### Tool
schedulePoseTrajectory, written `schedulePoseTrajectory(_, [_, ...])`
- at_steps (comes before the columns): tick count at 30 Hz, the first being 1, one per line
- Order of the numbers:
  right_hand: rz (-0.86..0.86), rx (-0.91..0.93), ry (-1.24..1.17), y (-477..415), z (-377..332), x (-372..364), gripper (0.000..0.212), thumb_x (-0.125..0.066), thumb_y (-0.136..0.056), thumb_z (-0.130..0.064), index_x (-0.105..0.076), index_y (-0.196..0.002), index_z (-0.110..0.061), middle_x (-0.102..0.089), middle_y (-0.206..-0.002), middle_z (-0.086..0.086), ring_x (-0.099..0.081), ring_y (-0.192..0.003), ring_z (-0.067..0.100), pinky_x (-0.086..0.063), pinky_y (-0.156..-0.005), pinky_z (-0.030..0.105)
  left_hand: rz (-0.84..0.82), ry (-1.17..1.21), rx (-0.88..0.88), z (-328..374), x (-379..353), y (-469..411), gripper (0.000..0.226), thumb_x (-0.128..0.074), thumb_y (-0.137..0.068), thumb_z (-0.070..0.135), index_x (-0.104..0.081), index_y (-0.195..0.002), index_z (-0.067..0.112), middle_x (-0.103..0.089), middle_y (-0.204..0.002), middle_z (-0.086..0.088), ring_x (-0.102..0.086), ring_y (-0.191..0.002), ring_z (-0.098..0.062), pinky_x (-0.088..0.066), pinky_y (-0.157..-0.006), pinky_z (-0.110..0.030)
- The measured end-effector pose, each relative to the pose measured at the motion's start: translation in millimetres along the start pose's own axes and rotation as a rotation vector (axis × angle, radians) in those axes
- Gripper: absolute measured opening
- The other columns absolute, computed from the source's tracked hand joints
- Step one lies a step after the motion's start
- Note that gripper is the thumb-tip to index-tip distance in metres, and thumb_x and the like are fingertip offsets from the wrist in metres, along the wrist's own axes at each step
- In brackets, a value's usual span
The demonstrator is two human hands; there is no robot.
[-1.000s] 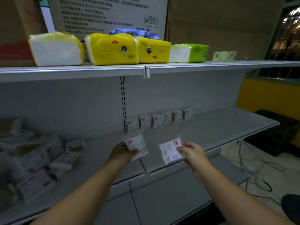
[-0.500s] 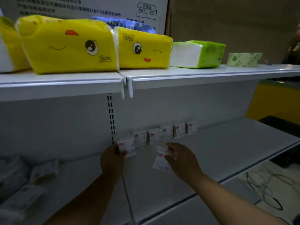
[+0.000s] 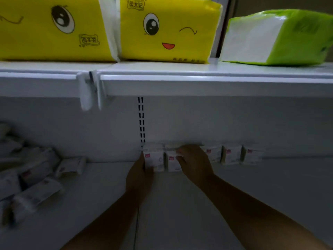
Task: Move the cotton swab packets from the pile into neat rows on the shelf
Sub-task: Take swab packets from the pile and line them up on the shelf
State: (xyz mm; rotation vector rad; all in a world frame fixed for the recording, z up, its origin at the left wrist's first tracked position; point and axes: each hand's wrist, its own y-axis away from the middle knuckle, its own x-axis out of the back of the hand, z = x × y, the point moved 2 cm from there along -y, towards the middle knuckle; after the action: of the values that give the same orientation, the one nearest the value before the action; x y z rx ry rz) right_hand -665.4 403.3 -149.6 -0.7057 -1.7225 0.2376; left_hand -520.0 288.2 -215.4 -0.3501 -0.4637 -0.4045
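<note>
A row of small white cotton swab packets with red logos stands against the back wall of the grey shelf (image 3: 180, 213). My left hand (image 3: 137, 177) grips the leftmost packet (image 3: 154, 160) from its left side. Just to the right, my right hand (image 3: 195, 162) presses a second packet (image 3: 172, 162) upright beside it; the fingers cover its right part. Three more packets (image 3: 231, 155) stand to the right of that hand. The loose pile of packets (image 3: 30, 174) lies on the shelf at the far left.
The upper shelf (image 3: 180, 82) juts out overhead with two yellow tissue packs (image 3: 165, 29) and a green one (image 3: 281, 37) on it. A slotted upright (image 3: 141, 121) runs down the back wall above the row.
Both hands have moved forward from the shelf's front to the back wall, and the two packets they carried now stand in the row. The camera has moved in closer.
</note>
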Motion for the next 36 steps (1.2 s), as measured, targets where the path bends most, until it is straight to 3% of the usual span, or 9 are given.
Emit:
schedulePoseTrajectory(6, [-0.199,0.297,0.389,-22.9,9.8,-3.2,0.03,-0.057,-0.087,-0.02,-0.058,-0.116,-0.015,-0.059,-0.118,0.004,-0.051,-0.111,0.026,-0.025,-0.095,0.038,0.021,-0.159,0.067,-11.2,-6.0,-6.3,0.057,-0.044,-0.097,0.032,-0.019,-0.149,0.037,-0.048,-0.143,0.0,-0.049,-0.126,-0.023,-0.037,-0.103,-0.03])
schedulePoseTrajectory(11, [-0.162,0.226,0.315,-24.9,6.6,-3.9,0.027,-0.083,-0.063,-0.023,-0.069,-0.084,-0.014,-0.068,-0.087,0.005,-0.064,-0.083,0.027,-0.046,-0.079,0.038,0.087,-0.254,0.083,-13.8,-10.9,-10.3,0.055,-0.042,-0.096,0.042,-0.022,-0.147,0.04,-0.055,-0.136,0.003,-0.055,-0.118,-0.021,-0.037,-0.092,-0.025])
schedulePoseTrajectory(18, [-0.172,0.209,0.263,-20.4,7.4,0.3,0.023,-0.073,-0.072,-0.028,-0.069,-0.091,-0.015,-0.067,-0.096,0.003,-0.062,-0.092,0.027,-0.044,-0.08,0.038,0.103,-0.231,0.078,-12.9,-10.4,-12.2,0.05,-0.044,-0.096,0.041,-0.03,-0.144,0.04,-0.054,-0.137,0.005,-0.053,-0.122,-0.019,-0.037,-0.096,-0.027])
schedulePoseTrajectory(23, [-0.238,0.225,0.427,0.6,-5.4,16.7,0.06,-0.085,-0.053,-0.033,-0.072,-0.105,-0.008,-0.065,-0.122,0.012,-0.059,-0.116,0.034,-0.045,-0.094,0.059,0.1,-0.194,0.084,-1.0,0.2,-2.5,0.065,-0.047,-0.098,0.023,-0.01,-0.151,0.017,-0.018,-0.158,-0.006,-0.02,-0.144,-0.021,-0.017,-0.114,-0.028])
schedulePoseTrajectory(26, [-0.258,0.249,0.469,10.5,-20.4,29.9,0.067,-0.08,-0.064,-0.035,-0.063,-0.122,-0.007,-0.052,-0.137,0.016,-0.046,-0.129,0.037,-0.03,-0.104,0.062,0.08,-0.251,0.012,14.4,18.3,15.0,0.063,-0.043,-0.099,0.027,-0.008,-0.151,0.018,-0.005,-0.16,-0.002,-0.008,-0.146,-0.014,-0.012,-0.112,-0.021])
schedulePoseTrajectory(29, [-0.323,0.35,0.456,9.3,-50.4,33.5,0.064,-0.051,-0.09,-0.034,-0.031,-0.147,-0.014,-0.011,-0.158,0.015,-0.005,-0.146,0.033,0.017,-0.111,0.047,-0.104,-0.433,-0.176,35.9,64.0,22.7,0.061,-0.037,-0.1,0.036,-0.006,-0.151,0.022,-0.002,-0.16,0.001,-0.003,-0.146,-0.011,-0.004,-0.114,-0.022])
schedulePoseTrajectory(30, [-0.354,0.374,0.435,7.2,-67.4,32.5,0.065,-0.051,-0.091,-0.036,-0.029,-0.148,-0.014,-0.009,-0.158,0.016,-0.005,-0.147,0.03,0.024,-0.108,0.041,-0.14,-0.585,-0.254,42.5,90.7,20.9,0.06,-0.033,-0.101,0.038,-0.006,-0.151,0.021,-0.002,-0.16,-0.001,-0.001,-0.146,-0.012,-0.001,-0.116,-0.025])
schedulePoseTrajectory(32, [-0.349,0.419,0.386,1.4,-108.4,29.8,0.071,-0.062,-0.084,-0.041,-0.037,-0.144,-0.012,-0.021,-0.155,0.02,-0.02,-0.144,0.028,0.018,-0.112,0.035,-0.102,-0.899,-0.381,52.1,155.6,14.8,0.059,-0.028,-0.101,0.042,-0.009,-0.152,0.019,-0.005,-0.16,-0.002,0.0,-0.147,-0.016,0.003,-0.117,-0.032])
schedulePoseTrajectory(36, [-0.585,0.493,0.253,-3.6,-193.6,9.8,0.065,-0.044,-0.097,-0.036,-0.012,-0.152,-0.022,0.007,-0.16,0.006,0.008,-0.147,0.021,0.001,-0.118,0.037,-0.108,-1.179,-0.262,44.7,291.4,36.1,0.06,-0.026,-0.1,0.047,-0.008,-0.152,0.023,-0.001,-0.161,-0.001,0.003,-0.147,-0.018,0.0,-0.118,-0.037])
